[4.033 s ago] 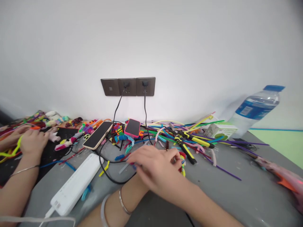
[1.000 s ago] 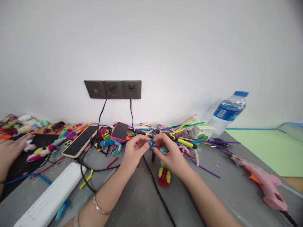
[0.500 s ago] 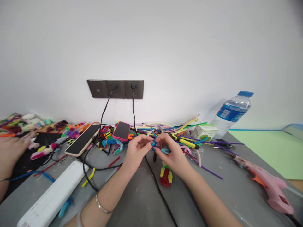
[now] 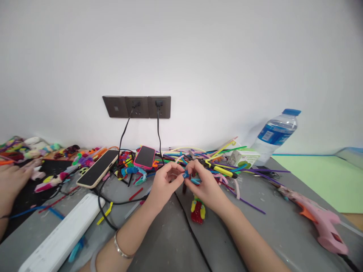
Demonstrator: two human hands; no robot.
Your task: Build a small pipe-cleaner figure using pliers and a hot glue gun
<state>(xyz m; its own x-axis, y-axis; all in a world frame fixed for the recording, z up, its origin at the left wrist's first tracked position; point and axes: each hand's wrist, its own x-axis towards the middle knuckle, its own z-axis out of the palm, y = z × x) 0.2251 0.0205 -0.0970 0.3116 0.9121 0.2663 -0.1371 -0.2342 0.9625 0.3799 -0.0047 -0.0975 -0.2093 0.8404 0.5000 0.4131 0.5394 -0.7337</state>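
My left hand point(image 4: 166, 185) and my right hand point(image 4: 205, 185) meet over the middle of the grey table point(image 4: 255, 234). Both pinch a short blue pipe cleaner point(image 4: 186, 175) between their fingertips. A red and yellow pipe-cleaner figure point(image 4: 197, 210) hangs or lies just below my right hand. Behind the hands spreads a heap of coloured pipe cleaners point(image 4: 215, 160) with yellow-handled pliers point(image 4: 219, 170) on it.
Two phones point(image 4: 98, 168) point(image 4: 144, 156) charge from the wall sockets point(image 4: 136, 107), their black cables point(image 4: 107, 200) looping over the table. A white power strip point(image 4: 61, 240) lies front left, a pink glue gun point(image 4: 317, 219) right, a water bottle point(image 4: 273, 135) behind. Another person's hand point(image 4: 13, 179) rests at far left.
Four seconds ago my right hand reached flat across the pile; both hands have since come together on the blue pipe cleaner and are working it with small finger movements.
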